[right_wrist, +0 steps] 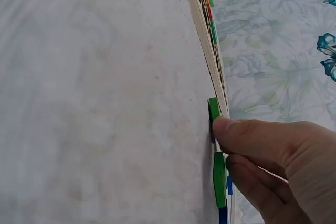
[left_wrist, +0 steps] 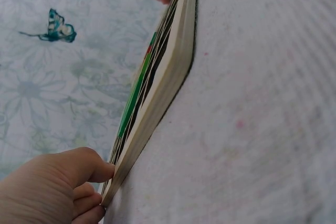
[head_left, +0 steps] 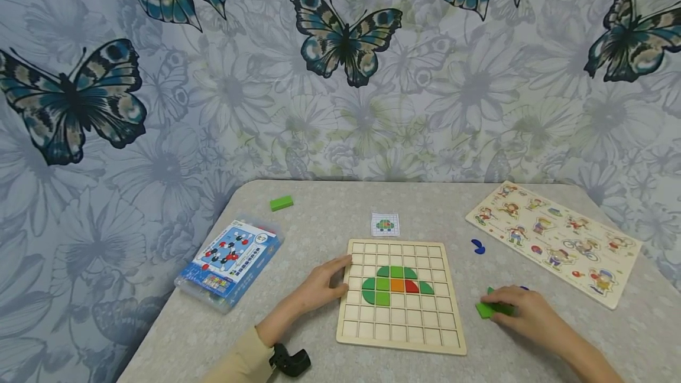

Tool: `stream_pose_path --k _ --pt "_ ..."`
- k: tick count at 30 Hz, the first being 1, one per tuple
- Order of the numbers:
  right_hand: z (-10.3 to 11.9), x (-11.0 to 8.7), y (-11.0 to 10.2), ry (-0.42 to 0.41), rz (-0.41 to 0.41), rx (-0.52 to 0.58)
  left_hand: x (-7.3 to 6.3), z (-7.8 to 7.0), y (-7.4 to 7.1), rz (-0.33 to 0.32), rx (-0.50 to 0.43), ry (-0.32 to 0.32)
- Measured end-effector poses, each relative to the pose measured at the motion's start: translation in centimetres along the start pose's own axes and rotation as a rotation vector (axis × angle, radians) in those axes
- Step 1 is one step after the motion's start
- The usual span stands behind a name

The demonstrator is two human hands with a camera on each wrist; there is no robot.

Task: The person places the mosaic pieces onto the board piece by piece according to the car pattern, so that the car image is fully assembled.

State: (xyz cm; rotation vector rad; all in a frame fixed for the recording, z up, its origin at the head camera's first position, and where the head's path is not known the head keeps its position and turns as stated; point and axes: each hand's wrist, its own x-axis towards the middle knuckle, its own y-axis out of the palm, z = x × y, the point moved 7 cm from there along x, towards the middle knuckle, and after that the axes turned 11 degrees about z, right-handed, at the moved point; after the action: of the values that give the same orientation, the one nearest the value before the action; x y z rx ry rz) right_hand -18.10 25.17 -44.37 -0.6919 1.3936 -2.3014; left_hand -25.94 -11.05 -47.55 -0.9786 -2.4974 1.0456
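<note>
A square wooden grid board (head_left: 399, 330) lies mid-table with green, orange and red tiles (head_left: 396, 285) set in its cells. My left hand (head_left: 319, 285) rests at its left edge, with thumb and fingertips against the rim; the left wrist view shows the thumb (left_wrist: 100, 169) on the board's side. Right of the board, my right hand (head_left: 524, 312) is over several loose green pieces (head_left: 484, 311). In the right wrist view its thumb and forefinger pinch a green piece (right_wrist: 213, 107), partly hidden, while another green piece (right_wrist: 219, 179) lies below the fingers.
A small pattern card (head_left: 385, 225) lies behind the board. Blue pieces (head_left: 478, 246) sit to its right, near a wooden picture puzzle (head_left: 553, 241). At left are a blue-and-white boxed set (head_left: 231, 262) and a green block (head_left: 281, 203). A black strap-like object (head_left: 289, 362) is by the left sleeve.
</note>
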Motion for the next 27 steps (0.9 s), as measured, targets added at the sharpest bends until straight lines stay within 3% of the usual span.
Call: stream_pose_path --k 8,11,16,22,27 --pt "1.5 2.3 -0.6 0.092 -0.074 0.086 -0.1 0.1 0.0 0.009 -0.003 -0.024" --pt "3.1 3.8 -0.5 0.055 -0.086 0.142 -0.1 0.1 0.0 0.014 -0.006 -0.032" --pt "5.8 6.3 0.9 -0.029 -0.038 0.253 -0.1 -0.1 0.0 0.010 -0.003 -0.009" --pt "8.2 8.6 3.1 -0.113 -0.007 0.288 -0.1 -0.3 0.0 -0.001 -0.001 0.005" --pt "8.9 9.6 4.9 -0.089 0.038 0.298 -0.1 -0.1 0.0 -0.008 0.021 0.007"
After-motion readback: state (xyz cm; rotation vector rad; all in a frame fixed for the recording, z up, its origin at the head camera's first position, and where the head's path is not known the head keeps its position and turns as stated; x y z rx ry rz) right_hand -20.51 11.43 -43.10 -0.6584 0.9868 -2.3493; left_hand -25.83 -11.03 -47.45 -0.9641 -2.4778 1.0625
